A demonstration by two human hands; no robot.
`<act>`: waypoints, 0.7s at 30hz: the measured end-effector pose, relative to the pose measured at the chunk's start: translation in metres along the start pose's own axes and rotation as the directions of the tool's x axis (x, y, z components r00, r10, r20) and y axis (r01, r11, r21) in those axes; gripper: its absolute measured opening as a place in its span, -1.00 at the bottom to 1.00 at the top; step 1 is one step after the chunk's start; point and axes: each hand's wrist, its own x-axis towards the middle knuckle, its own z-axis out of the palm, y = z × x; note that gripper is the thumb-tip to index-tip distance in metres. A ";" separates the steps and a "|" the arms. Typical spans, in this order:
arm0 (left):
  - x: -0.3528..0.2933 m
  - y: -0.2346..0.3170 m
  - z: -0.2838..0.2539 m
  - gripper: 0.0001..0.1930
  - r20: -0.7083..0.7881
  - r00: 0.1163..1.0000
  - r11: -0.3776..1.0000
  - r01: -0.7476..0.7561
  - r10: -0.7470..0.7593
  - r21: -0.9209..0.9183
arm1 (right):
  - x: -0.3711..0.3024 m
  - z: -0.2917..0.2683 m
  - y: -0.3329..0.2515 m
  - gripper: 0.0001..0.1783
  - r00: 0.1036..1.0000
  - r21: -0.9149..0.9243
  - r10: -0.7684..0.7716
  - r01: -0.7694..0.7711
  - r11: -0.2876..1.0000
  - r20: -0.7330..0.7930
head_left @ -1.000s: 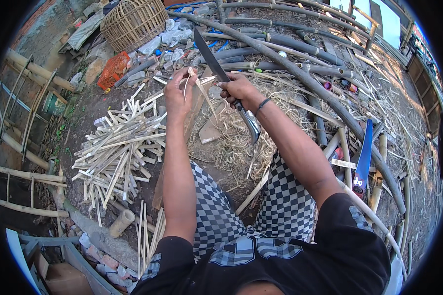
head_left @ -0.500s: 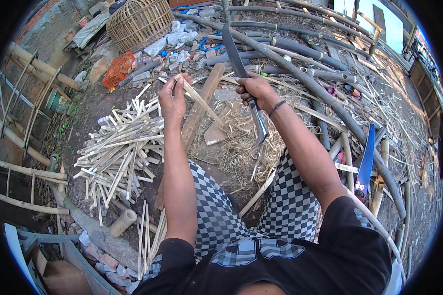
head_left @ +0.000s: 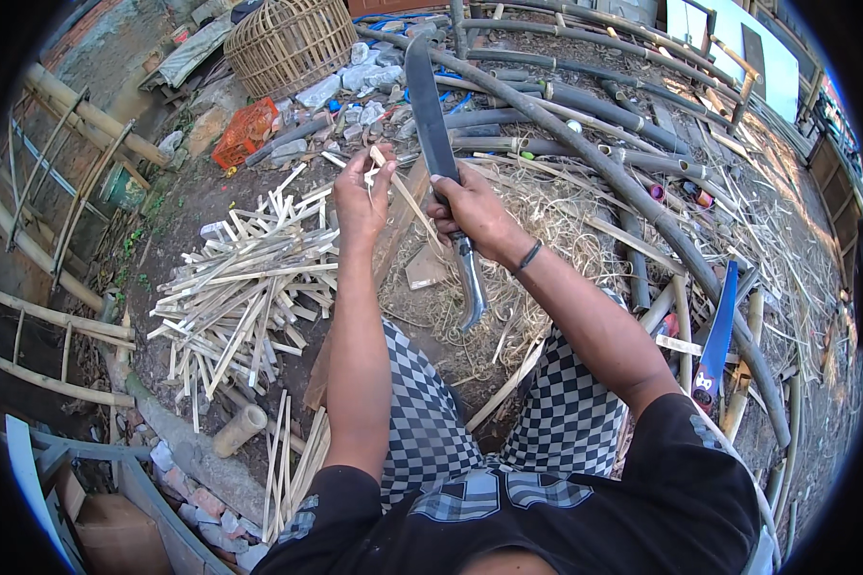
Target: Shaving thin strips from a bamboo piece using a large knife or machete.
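Note:
Between the fingers of my left hand [head_left: 362, 201] is the far end of a pale bamboo strip [head_left: 409, 203], which slants down to the right. My right hand [head_left: 472, 213] is wrapped round a machete [head_left: 431, 115] just where handle and blade meet. Its dark, broad blade points away from me, and the handle's end juts back toward my lap. The blade stands to the right of the strip, and whether they touch I cannot tell. Under the strip lies a wooden plank [head_left: 401, 225], partly hidden by my left hand and arm. Curled shavings [head_left: 508, 273] cover the ground beneath my right hand.
Many split bamboo sticks [head_left: 249, 283] are heaped left of my left arm. A blue handsaw [head_left: 717, 331] lies on the right by long bamboo poles [head_left: 662, 211]. Farther off are an orange crate [head_left: 244, 132] and a woven basket [head_left: 292, 48]. A bamboo stub [head_left: 240, 431] sits lower left.
My right hand has moved left and slightly nearer, bringing the machete closer to the strip. My left hand has shifted a little to the right with the strip still in its fingers.

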 end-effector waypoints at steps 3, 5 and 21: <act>0.001 -0.004 0.004 -0.75 0.003 0.995 0.994 0.101 -0.101 -0.038 | 0.004 0.008 0.004 -0.89 0.997 -0.035 -0.061 0.063 0.997 0.052; 0.001 -0.001 0.004 -0.72 0.053 0.997 0.996 0.059 -0.063 0.072 | 0.001 0.010 0.007 -0.84 0.999 -0.046 -0.007 0.009 0.999 0.035; 0.001 0.002 0.001 -0.73 0.018 0.969 0.934 0.241 -0.245 -0.264 | -0.010 0.020 -0.005 -0.83 0.997 0.124 0.028 -0.037 0.992 0.077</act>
